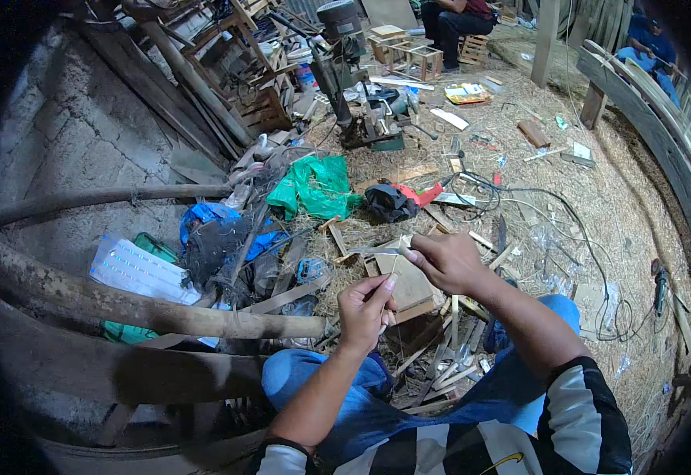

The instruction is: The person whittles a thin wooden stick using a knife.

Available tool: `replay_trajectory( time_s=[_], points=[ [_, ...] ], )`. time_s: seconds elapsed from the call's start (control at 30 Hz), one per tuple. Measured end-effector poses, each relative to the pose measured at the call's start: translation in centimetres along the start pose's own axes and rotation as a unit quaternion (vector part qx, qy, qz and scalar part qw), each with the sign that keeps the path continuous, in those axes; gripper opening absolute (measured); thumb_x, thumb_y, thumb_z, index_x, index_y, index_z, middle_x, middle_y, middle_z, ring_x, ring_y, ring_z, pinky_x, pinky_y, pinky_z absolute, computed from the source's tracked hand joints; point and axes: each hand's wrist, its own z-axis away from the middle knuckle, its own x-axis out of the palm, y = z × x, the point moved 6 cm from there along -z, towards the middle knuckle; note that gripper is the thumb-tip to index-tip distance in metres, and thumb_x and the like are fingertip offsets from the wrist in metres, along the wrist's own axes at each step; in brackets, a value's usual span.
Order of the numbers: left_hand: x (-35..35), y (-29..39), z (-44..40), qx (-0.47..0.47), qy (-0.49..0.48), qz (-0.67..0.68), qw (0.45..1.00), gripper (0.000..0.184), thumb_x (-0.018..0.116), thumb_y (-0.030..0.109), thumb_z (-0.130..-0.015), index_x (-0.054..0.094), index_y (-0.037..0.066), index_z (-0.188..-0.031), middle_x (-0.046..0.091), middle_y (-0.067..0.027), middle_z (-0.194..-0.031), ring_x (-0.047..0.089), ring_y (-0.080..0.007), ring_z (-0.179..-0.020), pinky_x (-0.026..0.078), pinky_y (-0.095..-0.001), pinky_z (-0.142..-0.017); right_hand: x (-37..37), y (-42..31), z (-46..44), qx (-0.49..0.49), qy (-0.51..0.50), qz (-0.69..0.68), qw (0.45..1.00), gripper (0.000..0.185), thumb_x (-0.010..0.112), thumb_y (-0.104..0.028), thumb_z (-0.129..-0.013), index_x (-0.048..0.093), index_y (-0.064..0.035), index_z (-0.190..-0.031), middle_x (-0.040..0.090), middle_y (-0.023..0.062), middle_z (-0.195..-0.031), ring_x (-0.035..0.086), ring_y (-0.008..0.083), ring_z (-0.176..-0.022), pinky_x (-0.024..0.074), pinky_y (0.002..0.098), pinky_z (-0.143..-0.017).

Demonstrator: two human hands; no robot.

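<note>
Centrally, two bare hands work above a pale wooden block between the wearer's knees. The left hand is closed in a pinch, thumb against fingers, on one thin wooden stick, which points up toward the knife; its lower part is hidden by the fingers. The right hand is curled shut around one knife, its blade directed left over the block's far edge; the handle is mostly covered, and whether blade and stick touch cannot be told.

Markings: one yellow swoosh lies on the black-and-white shirt, without readable letters. One yellow packet on the shaving-strewn ground bears print too small to read. One white sheet, left of the hands, carries rows of small marks, likewise illegible.

Counts: one green bag, one black bag with a red piece beside it, and one reddish-brown block at upper right. Wood offcuts below the block are too tangled to count. Two other people appear at the top: a seated person, cut off by the frame, and a person in blue, partly hidden behind a wooden rail. Dark vignetting obscures the corners.
</note>
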Motion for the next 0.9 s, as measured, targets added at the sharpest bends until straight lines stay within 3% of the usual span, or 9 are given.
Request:
replay_trajectory(
  time_s=[0.17, 0.3, 0.33, 0.37, 0.43, 0.47, 0.73, 0.83, 0.9],
  points=[
    [0.3, 0.3, 0.4, 0.017, -0.012, -0.002, 1.0, 0.015, 0.072, 0.013, -0.094, 0.073, 0.001, -0.103, 0.062, -0.0035, -0.063, 0.047, -0.0053, -0.041, 0.03, -0.0195, -0.036, -0.2, 3.3, -0.7, 0.091, -0.016, 0.039, 0.995, 0.039, 0.044, -0.049, -0.104, 0.06, -0.0148, -0.094, 0.064, 0.0154, -0.071, 0.063, 0.0398, -0.063, 0.0457, 0.0536, -0.053],
    [0.6, 0.6, 0.3, -0.001, -0.009, 0.009, 1.0, 0.017, 0.07, 0.016, -0.096, 0.073, 0.002, -0.104, 0.062, -0.0027, -0.063, 0.046, -0.0046, -0.041, 0.031, -0.0192, -0.036, -1.4, 2.2, -0.7, 0.103, -0.007, -0.07, 0.992, 0.043, 0.048, -0.049, -0.103, 0.06, -0.009, -0.092, 0.063, 0.0193, -0.074, 0.064, 0.0393, -0.071, 0.0457, 0.0503, -0.059],
    [0.7, 0.6, 0.3, -0.012, -0.022, -0.003, 1.0, 0.018, 0.069, 0.018, -0.096, 0.073, 0.002, -0.105, 0.062, -0.0021, -0.063, 0.046, -0.0043, -0.042, 0.031, -0.019, -0.036, -0.9, 2.2, -0.5, 0.111, 0.015, -0.185, 0.976, 0.044, 0.055, -0.048, -0.101, 0.062, -0.0051, -0.096, 0.062, 0.0154, -0.075, 0.064, 0.0276, -0.071, 0.0459, 0.0419, -0.064],
    [0.9, 0.6, 0.3, -0.025, -0.036, -0.016, 0.999, 0.019, 0.068, 0.019, -0.097, 0.073, 0.003, -0.106, 0.061, -0.0014, -0.064, 0.046, -0.004, -0.043, 0.031, -0.0188, -0.037, -0.2, 2.1, -0.4, 0.114, 0.014, -0.185, 0.976, 0.044, 0.055, -0.048, -0.101, 0.062, -0.0051, -0.096, 0.062, 0.0154, -0.075, 0.064, 0.0276, -0.071, 0.0459, 0.0419, -0.064],
    [1.3, 0.4, 0.4, -0.037, -0.055, -0.028, 0.997, 0.021, 0.067, 0.021, -0.098, 0.073, 0.003, -0.106, 0.061, -0.0009, -0.064, 0.046, -0.0037, -0.043, 0.031, -0.0186, -0.037, 1.4, 1.9, -0.2, 0.153, 0.011, -0.409, 0.899, 0.043, 0.063, -0.045, -0.099, 0.063, -0.0022, -0.097, 0.058, 0.0064, -0.076, 0.055, 0.0135, -0.073, 0.0436, 0.0335, -0.066],
    [1.5, 0.2, 0.6, -0.045, -0.073, -0.041, 0.995, 0.022, 0.067, 0.023, -0.099, 0.073, 0.003, -0.107, 0.061, -0.0003, -0.064, 0.046, -0.0035, -0.043, 0.032, -0.0184, -0.037, 1.3, 1.6, -0.4, 0.136, 0.024, -0.419, 0.897, 0.04, 0.068, -0.041, -0.097, 0.064, -0.0014, -0.093, 0.052, -0.0008, -0.074, 0.045, 0.0078, -0.074, 0.0399, 0.0294, -0.064],
    [2.1, -0.2, 0.6, -0.066, -0.115, -0.104, 0.986, 0.023, 0.067, 0.023, -0.099, 0.073, 0.002, -0.105, 0.062, -0.001, -0.065, 0.049, -0.0043, -0.044, 0.037, -0.0193, -0.041, 1.1, 4.3, -1.0, 0.24, 0.003, -0.478, 0.845, 0.041, 0.065, -0.041, -0.1, 0.064, -0.0027, -0.086, 0.052, -0.0043, -0.075, 0.043, 0.0062, -0.072, 0.0374, 0.0266, -0.062],
    [2.1, -0.7, 0.5, -0.076, -0.128, -0.122, 0.981, 0.022, 0.067, 0.021, -0.098, 0.073, 0.001, -0.103, 0.064, -0.002, -0.068, 0.051, -0.0056, -0.046, 0.039, -0.0199, -0.042, 0.7, 4.5, -1.4, 0.209, 0.003, -0.452, 0.867, 0.039, 0.065, -0.04, -0.1, 0.064, -0.0032, -0.09, 0.052, -0.0045, -0.076, 0.044, 0.006, -0.073, 0.0378, 0.0268, -0.062],
    [2.0, -1.1, 0.3, -0.068, -0.117, -0.097, 0.986, 0.02, 0.067, 0.018, -0.098, 0.073, -0.001, -0.101, 0.067, -0.0037, -0.071, 0.054, -0.0066, -0.05, 0.042, -0.0207, -0.045, -0.5, 3.7, -1.2, 0.202, 0.039, -0.359, 0.91, 0.036, 0.06, -0.04, -0.102, 0.063, -0.0046, -0.096, 0.058, 0.0035, -0.074, 0.054, 0.0129, -0.071, 0.0425, 0.0334, -0.063]
  ],
)
